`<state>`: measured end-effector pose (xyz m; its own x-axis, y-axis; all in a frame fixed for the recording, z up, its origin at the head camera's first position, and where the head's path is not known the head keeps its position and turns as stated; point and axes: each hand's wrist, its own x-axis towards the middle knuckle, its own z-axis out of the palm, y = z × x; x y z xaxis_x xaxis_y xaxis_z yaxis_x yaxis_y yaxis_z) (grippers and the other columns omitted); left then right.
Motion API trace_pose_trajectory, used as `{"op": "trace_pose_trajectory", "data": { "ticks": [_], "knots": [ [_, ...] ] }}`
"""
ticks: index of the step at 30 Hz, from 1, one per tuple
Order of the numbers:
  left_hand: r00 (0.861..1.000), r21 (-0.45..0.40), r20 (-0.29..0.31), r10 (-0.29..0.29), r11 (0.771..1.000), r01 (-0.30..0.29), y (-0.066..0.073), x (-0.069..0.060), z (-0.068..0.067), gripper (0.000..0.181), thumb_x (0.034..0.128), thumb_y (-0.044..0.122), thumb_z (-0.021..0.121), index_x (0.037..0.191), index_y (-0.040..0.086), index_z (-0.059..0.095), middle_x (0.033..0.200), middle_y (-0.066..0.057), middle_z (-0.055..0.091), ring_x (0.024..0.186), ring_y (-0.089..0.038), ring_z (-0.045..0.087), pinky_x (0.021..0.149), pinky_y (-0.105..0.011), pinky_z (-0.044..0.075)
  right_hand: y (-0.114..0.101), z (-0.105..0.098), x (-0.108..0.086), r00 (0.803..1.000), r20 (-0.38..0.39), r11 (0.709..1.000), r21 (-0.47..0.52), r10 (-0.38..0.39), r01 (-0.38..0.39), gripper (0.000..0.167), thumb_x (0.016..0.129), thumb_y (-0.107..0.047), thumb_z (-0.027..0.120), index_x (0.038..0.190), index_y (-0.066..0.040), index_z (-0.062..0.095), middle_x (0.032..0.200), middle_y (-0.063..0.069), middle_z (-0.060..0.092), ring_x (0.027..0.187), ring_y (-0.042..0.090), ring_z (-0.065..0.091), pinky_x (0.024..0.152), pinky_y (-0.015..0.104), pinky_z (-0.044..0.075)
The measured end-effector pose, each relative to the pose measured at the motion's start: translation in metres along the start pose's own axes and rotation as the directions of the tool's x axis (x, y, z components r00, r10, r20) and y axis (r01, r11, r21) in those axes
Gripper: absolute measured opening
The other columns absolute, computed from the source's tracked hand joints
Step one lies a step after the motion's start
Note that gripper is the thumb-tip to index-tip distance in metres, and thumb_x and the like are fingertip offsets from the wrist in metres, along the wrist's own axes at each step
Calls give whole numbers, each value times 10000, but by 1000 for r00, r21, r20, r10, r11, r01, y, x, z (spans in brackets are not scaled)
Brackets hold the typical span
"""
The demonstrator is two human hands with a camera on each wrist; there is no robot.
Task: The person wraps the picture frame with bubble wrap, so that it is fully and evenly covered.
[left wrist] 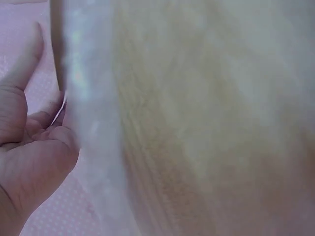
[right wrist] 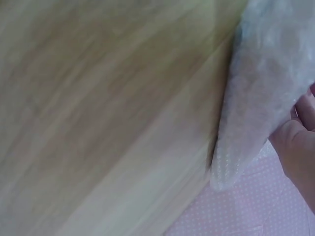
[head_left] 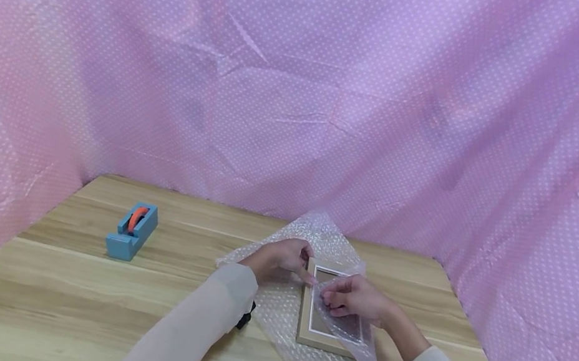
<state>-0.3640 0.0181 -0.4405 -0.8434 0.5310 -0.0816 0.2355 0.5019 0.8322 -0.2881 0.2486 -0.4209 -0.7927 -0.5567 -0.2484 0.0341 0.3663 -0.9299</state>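
A light wooden picture frame (head_left: 305, 319) with a white inner border lies on a sheet of bubble wrap (head_left: 280, 311). My left hand (head_left: 286, 254) holds the frame's left edge near its upper corner, the thumb reaching onto the face. In the left wrist view, part of the left hand (left wrist: 37, 152) shows beside a dark edge and blurred wrap. With fingertips bent together, my right hand (head_left: 358, 299) pinches a corner of the wrap drawn over the frame from the right. The right wrist view catches the folded wrap (right wrist: 261, 98) and only part of the right hand (right wrist: 298, 147).
A blue tape dispenser (head_left: 130, 231) with an orange roll (head_left: 137, 218) stands on the left of the wooden table (head_left: 51, 288). Pink dotted cloth (head_left: 278, 109) hangs behind the table and along both sides. Wrap extends past the frame at back and front.
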Motion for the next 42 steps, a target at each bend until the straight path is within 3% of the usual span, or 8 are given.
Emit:
{"op": "trace_pose_trajectory", "data": {
  "ticks": [8, 11, 13, 17, 20, 27, 34, 42],
  "knots": [
    [998, 97, 53, -21, 995, 15, 6, -2, -1, 692, 671, 247, 983, 1184, 74, 551, 1040, -62, 583, 929, -173, 545, 868, -321, 472, 4, -2, -4, 995, -7, 989, -115, -95, 94, 262, 1003, 11, 574, 1205, 171, 623, 1054, 195, 689, 949, 212, 664, 830, 387, 617],
    [998, 94, 57, -20, 995, 14, 6, -3, -1, 679, 682, 216, 975, 1189, 67, 549, 1039, -58, 580, 930, -165, 537, 874, -315, 468, 9, -7, -8, 975, -40, 942, -269, -220, 202, 230, 982, 20, 607, 1165, 155, 647, 1019, 203, 711, 884, 195, 683, 764, 360, 625],
    [998, 82, 61, -17, 997, 12, 6, -3, -1, 673, 688, 194, 971, 1195, 60, 548, 1035, -53, 574, 931, -161, 529, 872, -308, 464, 12, -12, -12, 940, -57, 851, -446, -335, 276, 181, 953, 20, 643, 1097, 121, 680, 951, 148, 720, 825, 145, 670, 714, 318, 613],
    [998, 69, 66, -17, 998, 12, 6, -3, -1, 680, 700, 189, 964, 1219, 57, 546, 1042, -50, 581, 941, -155, 531, 891, -299, 462, 18, -25, -25, 843, -60, 556, -776, -535, 298, 72, 874, -4, 725, 943, -25, 731, 857, -3, 661, 770, 92, 602, 660, 276, 542],
    [998, 59, 67, -21, 998, 17, 6, -4, 0, 675, 706, 185, 960, 1223, 60, 546, 1055, -55, 586, 952, -158, 533, 910, -309, 462, 21, -34, -36, 820, -36, 463, -839, -572, 286, 107, 833, -20, 755, 919, -79, 734, 875, -12, 623, 780, 129, 590, 656, 284, 530],
    [997, 39, 71, -28, 999, 25, 6, -5, -2, 674, 705, 169, 959, 1223, 56, 543, 1058, -63, 592, 953, -165, 537, 914, -310, 463, 31, -41, -41, 857, 18, 526, -783, -516, 333, 256, 838, -173, 835, 1059, -67, 762, 1004, 33, 668, 877, 151, 602, 721, 310, 538],
    [997, 3, 77, -22, 1000, 22, 6, -5, -1, 645, 702, 118, 953, 1200, 52, 549, 1074, -86, 615, 945, -157, 542, 906, -298, 457, 33, -38, -40, 842, 57, 420, -847, -537, 326, 324, 843, -246, 842, 1103, -69, 768, 1088, 74, 667, 1003, 214, 594, 851, 415, 508],
    [999, 45, 44, -5, 999, 3, 5, -7, -5, 682, 776, 178, 911, 1336, 20, 555, 1230, -115, 600, 1152, -259, 572, 1048, -396, 464, 31, -34, -43, 851, 72, 361, -884, -521, 296, 347, 868, -267, 817, 1130, -47, 756, 1132, 120, 667, 1061, 322, 611, 920, 536, 512]
  ]
}}
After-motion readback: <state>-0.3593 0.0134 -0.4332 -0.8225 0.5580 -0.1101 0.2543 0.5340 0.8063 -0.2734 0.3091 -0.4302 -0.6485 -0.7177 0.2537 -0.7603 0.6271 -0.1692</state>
